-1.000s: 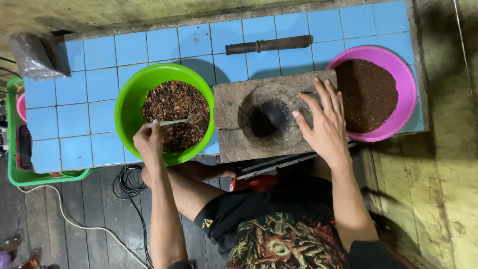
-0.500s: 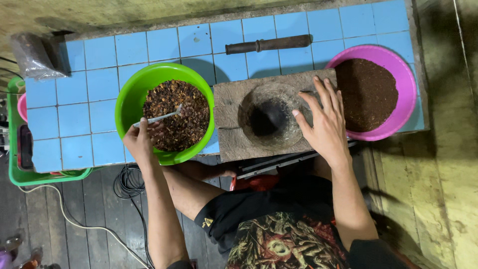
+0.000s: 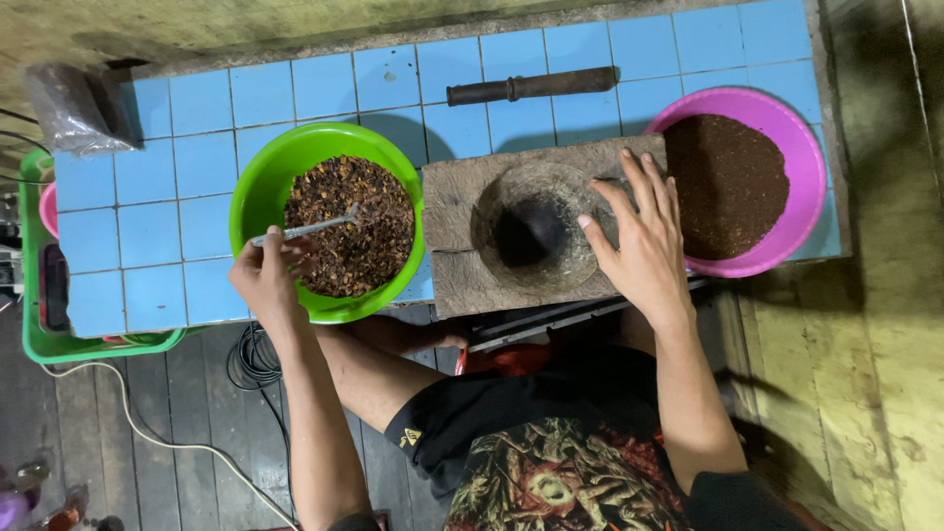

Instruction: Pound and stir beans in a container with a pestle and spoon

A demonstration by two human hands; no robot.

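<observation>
While the left hand (image 3: 264,275) grips a metal spoon (image 3: 313,227) over coarse brown flakes, the right hand (image 3: 641,246) rests open on the rough stone mortar (image 3: 472,206)

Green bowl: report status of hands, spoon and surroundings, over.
Left hand grips spoon in green bowl. Right hand rests on mortar. Nothing between them.

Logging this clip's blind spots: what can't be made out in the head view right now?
- Spoon bowl end: buried in the dark coarse pieces in the green bowl.
- Left hand grip on the handle: fingers curl under, hidden by the hand's back.
- Stone mortar right rim: covered by the right hand.
- Green crate: contents hidden under the tiled counter.
</observation>
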